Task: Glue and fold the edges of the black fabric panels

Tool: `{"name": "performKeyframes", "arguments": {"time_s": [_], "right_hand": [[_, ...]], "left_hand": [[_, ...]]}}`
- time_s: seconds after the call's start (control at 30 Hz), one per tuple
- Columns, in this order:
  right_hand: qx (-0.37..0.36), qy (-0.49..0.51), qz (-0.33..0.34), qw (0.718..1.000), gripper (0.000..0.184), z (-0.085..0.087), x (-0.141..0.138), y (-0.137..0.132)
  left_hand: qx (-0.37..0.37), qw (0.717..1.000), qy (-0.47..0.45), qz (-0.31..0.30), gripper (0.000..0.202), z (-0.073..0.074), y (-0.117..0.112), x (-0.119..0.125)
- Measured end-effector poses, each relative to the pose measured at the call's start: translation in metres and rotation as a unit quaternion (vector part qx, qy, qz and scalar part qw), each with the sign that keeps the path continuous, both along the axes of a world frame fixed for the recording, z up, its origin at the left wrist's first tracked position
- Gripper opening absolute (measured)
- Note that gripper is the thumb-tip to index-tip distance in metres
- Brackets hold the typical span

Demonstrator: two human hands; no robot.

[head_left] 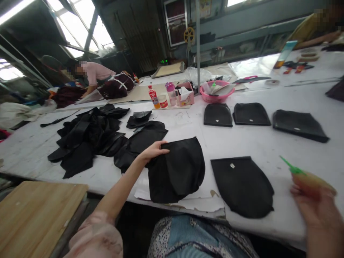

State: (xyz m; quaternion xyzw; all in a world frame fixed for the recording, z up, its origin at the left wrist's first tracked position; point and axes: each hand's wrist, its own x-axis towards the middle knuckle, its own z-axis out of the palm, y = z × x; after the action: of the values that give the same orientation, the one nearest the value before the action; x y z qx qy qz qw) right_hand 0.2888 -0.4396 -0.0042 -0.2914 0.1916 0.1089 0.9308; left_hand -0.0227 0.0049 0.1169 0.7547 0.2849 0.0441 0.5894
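My left hand [154, 151] is closed on the upper left edge of a black fabric piece [185, 168], which hangs over the front of the table. In my right hand [317, 206], at the far right, is a glue bottle [313, 181] with a thin green nozzle pointing up and left. Between my hands a rounded black piece [243, 186] with a small pale tag lies flat. Another dark piece [146, 138] rests just behind my left hand.
A heap of black pieces [88, 132] covers the table's left part. Three folded black pieces [251, 114] line the back right. Behind stand a drink bottle [153, 96], a pink box [186, 96] and a pink basin [217, 96] beside a post [198, 46]. A person [96, 75] bends over the far left.
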Motion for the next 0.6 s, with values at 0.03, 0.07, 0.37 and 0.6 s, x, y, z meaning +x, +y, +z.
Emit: {"name": "performKeyframes", "arguments": {"time_s": [0.03,0.07,0.37,0.6], "right_hand": [[-0.037,-0.029,0.001,0.999,0.022,-0.002,0.002,-0.003],[-0.059,-0.040,-0.001,0.997,0.024,-0.003,0.005,-0.004],[-0.151,-0.130,0.032,0.979,0.019,-0.010,0.006,-0.002],[-0.154,-0.123,0.043,0.979,0.042,-0.001,-0.003,0.001]], "left_hand": [[0.014,0.999,0.023,-0.019,0.047,-0.020,0.000,0.005],[0.049,0.997,0.043,-0.032,0.043,-0.036,0.002,0.009],[0.457,0.865,0.187,-0.087,0.035,-0.036,-0.009,0.013],[0.503,0.827,0.082,-0.237,0.038,-0.071,-0.096,0.047]]}}
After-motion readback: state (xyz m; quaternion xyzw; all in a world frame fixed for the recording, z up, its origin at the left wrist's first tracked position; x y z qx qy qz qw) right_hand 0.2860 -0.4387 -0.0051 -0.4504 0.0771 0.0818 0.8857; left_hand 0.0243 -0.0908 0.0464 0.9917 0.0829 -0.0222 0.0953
